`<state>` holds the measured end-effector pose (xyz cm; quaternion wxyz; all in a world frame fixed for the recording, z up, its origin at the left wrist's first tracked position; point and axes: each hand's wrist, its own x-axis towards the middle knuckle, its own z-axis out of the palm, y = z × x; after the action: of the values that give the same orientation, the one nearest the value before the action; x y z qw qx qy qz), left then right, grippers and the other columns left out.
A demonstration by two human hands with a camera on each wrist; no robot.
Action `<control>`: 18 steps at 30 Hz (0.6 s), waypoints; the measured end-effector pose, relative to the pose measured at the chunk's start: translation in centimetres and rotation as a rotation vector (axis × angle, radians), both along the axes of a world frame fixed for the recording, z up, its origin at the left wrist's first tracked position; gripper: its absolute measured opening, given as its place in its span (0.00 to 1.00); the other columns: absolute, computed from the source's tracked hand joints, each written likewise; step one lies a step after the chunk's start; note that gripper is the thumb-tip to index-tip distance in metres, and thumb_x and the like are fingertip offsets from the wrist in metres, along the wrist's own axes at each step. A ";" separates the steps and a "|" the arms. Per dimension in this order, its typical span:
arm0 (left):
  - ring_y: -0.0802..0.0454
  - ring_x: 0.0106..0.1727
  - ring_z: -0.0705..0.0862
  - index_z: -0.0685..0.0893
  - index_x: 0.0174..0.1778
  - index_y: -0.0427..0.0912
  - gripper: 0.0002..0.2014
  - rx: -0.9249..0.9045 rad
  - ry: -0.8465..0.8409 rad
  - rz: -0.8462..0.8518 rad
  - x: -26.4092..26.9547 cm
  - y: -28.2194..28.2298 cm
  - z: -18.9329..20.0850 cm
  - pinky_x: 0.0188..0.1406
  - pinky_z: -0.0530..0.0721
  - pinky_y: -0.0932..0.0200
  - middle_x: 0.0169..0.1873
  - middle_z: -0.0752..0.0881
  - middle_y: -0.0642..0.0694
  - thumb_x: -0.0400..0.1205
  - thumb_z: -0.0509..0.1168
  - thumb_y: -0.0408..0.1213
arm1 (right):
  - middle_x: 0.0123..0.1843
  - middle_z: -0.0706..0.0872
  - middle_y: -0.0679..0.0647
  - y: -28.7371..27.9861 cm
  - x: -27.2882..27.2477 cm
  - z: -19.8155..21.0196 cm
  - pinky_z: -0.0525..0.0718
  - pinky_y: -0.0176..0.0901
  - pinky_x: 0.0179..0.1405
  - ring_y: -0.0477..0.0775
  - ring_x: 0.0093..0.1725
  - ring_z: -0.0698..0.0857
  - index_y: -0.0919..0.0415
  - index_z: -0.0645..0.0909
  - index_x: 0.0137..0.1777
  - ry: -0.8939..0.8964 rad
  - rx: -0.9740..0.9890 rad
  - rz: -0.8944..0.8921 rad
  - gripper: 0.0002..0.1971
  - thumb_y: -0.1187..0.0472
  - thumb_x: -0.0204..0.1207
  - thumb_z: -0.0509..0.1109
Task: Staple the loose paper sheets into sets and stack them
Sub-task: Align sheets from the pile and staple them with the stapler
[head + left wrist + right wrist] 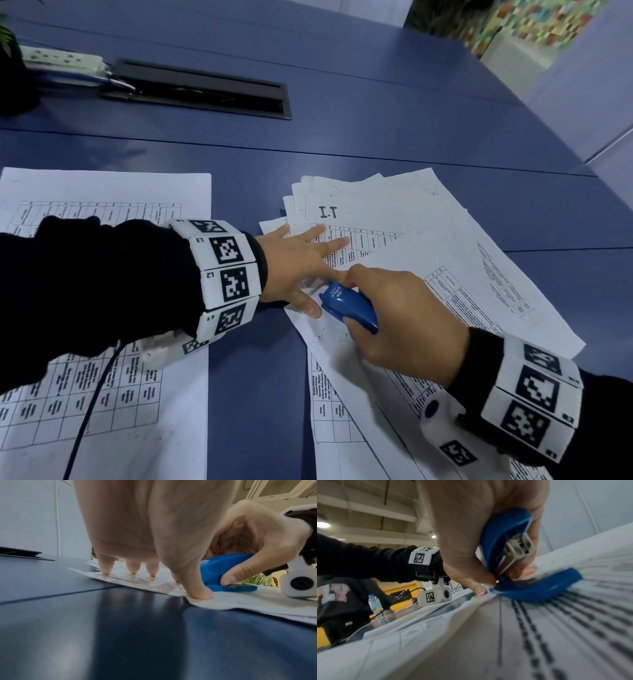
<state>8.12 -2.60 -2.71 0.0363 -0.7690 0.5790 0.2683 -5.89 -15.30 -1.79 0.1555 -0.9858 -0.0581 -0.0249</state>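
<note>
While the left hand (294,260) pins them, printed sheets (394,219) lie fanned

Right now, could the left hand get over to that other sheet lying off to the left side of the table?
Probably yes. The left hand lies flat with fingers spread on the fanned papers, holding nothing, and the left sheet lies uncovered under that forearm. Lifting off would free the papers beside the blue stapler.

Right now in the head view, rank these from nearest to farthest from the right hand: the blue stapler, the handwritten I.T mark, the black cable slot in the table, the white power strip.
1. Blue stapler: gripped in the right hand.
2. Handwritten I.T mark: on the fanned sheets, just beyond the hand.
3. Black cable slot: far side of the table, left of centre.
4. White power strip: far left corner.
</note>
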 end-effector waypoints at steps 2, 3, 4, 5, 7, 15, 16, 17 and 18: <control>0.46 0.82 0.33 0.58 0.76 0.73 0.30 -0.003 0.008 0.004 0.0 0.0 0.0 0.78 0.46 0.29 0.82 0.34 0.57 0.79 0.63 0.57 | 0.33 0.82 0.52 0.2 0.0 0.0 0.76 0.42 0.19 0.55 0.24 0.78 0.60 0.76 0.47 -0.022 -0.058 0.030 0.14 0.61 0.60 0.67; 0.46 0.82 0.32 0.59 0.76 0.73 0.30 -0.005 0.011 0.008 0.0 0.0 0.1 0.78 0.46 0.29 0.82 0.34 0.57 0.79 0.64 0.56 | 0.33 0.83 0.52 0.3 -0.1 0.0 0.75 0.42 0.18 0.56 0.24 0.78 0.60 0.74 0.48 -0.031 -0.082 0.041 0.15 0.61 0.60 0.67; 0.46 0.82 0.32 0.60 0.75 0.72 0.29 -0.007 0.013 0.011 0.0 0.0 0.1 0.78 0.46 0.29 0.82 0.35 0.57 0.79 0.64 0.56 | 0.33 0.82 0.52 0.4 -0.1 0.0 0.73 0.41 0.18 0.55 0.23 0.78 0.59 0.73 0.48 -0.041 -0.103 0.052 0.15 0.61 0.60 0.67; 0.46 0.82 0.32 0.61 0.75 0.72 0.29 -0.006 0.014 0.012 0.0 -0.1 0.1 0.78 0.45 0.29 0.82 0.35 0.57 0.79 0.64 0.56 | 0.33 0.82 0.53 0.5 -0.1 0.0 0.72 0.40 0.17 0.55 0.23 0.78 0.59 0.72 0.48 -0.051 -0.119 0.061 0.15 0.62 0.59 0.68; 0.46 0.82 0.32 0.61 0.75 0.72 0.29 -0.008 0.015 0.013 0.0 -0.2 0.0 0.78 0.46 0.29 0.82 0.35 0.57 0.79 0.64 0.56 | 0.33 0.82 0.54 0.6 -0.1 0.0 0.70 0.40 0.15 0.56 0.21 0.77 0.62 0.74 0.45 -0.060 -0.145 0.080 0.14 0.65 0.58 0.69; 0.46 0.82 0.33 0.61 0.75 0.72 0.29 0.002 0.010 0.014 0.1 -0.2 0.1 0.78 0.46 0.29 0.82 0.35 0.58 0.79 0.63 0.57 | 0.34 0.82 0.57 1.0 -0.2 -0.3 0.74 0.46 0.11 0.60 0.21 0.76 0.66 0.78 0.43 -0.029 -0.224 0.078 0.17 0.72 0.52 0.73; 0.45 0.82 0.33 0.59 0.76 0.73 0.30 0.005 0.009 0.012 0.1 -0.2 0.1 0.78 0.46 0.29 0.82 0.35 0.58 0.79 0.63 0.57 | 0.34 0.82 0.57 1.0 -0.3 -0.3 0.74 0.46 0.12 0.60 0.22 0.77 0.66 0.78 0.44 -0.025 -0.238 0.083 0.17 0.72 0.52 0.73; 0.45 0.82 0.33 0.57 0.76 0.73 0.31 0.010 0.005 0.009 0.1 -0.2 0.1 0.78 0.46 0.29 0.82 0.34 0.57 0.79 0.63 0.58 | 0.34 0.82 0.57 1.0 -0.3 -0.3 0.74 0.45 0.12 0.60 0.22 0.77 0.66 0.79 0.44 -0.026 -0.258 0.091 0.18 0.72 0.52 0.73; 0.45 0.82 0.33 0.55 0.77 0.73 0.32 0.014 0.000 0.005 0.0 -0.2 0.0 0.78 0.46 0.29 0.82 0.34 0.57 0.79 0.63 0.58 | 0.34 0.81 0.56 1.1 -0.3 -0.3 0.73 0.44 0.12 0.60 0.22 0.77 0.66 0.78 0.43 -0.036 -0.281 0.101 0.19 0.71 0.50 0.74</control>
<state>8.15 -2.85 -2.70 0.0412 -0.7701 0.5753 0.2726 -6.21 -14.19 -2.12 0.0160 -0.9931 -0.1132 -0.0264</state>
